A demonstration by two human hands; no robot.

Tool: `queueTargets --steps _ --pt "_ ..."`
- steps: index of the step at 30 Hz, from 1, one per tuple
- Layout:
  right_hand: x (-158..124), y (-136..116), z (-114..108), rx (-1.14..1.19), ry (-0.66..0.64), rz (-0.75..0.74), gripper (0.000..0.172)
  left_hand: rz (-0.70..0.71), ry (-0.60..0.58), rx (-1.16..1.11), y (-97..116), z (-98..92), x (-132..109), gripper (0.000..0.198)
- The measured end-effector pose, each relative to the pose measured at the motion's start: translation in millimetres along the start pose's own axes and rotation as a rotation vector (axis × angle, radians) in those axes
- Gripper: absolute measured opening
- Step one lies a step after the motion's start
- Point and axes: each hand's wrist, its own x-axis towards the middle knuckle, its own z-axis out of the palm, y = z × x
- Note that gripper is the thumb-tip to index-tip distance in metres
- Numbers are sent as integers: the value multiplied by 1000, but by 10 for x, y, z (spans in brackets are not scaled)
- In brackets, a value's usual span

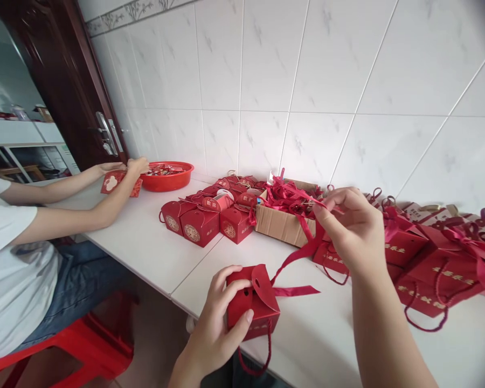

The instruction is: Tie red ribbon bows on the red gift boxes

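Observation:
My left hand [220, 315] grips a small red gift box [262, 318] at the table's front edge, fingers over its top and thumb on the near side. A dark red cord handle hangs from the box. From its top runs a red satin ribbon [293, 258]; one short end lies out to the right. My right hand [345, 226] is raised to the right of the box, thumb and fingers pinching the ribbon's other stretch. Behind the ribbon stands a cardboard box [283, 226] heaped with red ribbons [286, 196].
Several closed red boxes [202, 223] stand left of the cardboard box. Finished-looking red boxes with bows [436, 258] crowd the right side along the tiled wall. At left, a co-worker's hands [125, 167] hold a red card-like piece beside a red basin [167, 180] of small wrapped items.

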Motion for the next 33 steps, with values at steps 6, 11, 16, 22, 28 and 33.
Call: queueTargets --steps 6,11,16,22,28,33 --pt "8 25 13 407 -178 356 20 20 24 29 16 4 2 30" --pt "9 -11 -7 243 -388 456 23 30 45 36 12 -2 0 31" --pt "-9 -43 5 -46 -752 454 30 48 45 17 -1 15 7 32" --pt "-45 -18 49 -179 -1172 377 36 70 23 10 6 23 13 37" --pt "-47 -60 59 -144 -1365 339 33 86 47 3 16 21 25 39" --pt "-68 -40 128 -167 -1376 312 31 93 56 1 6 26 21 40"
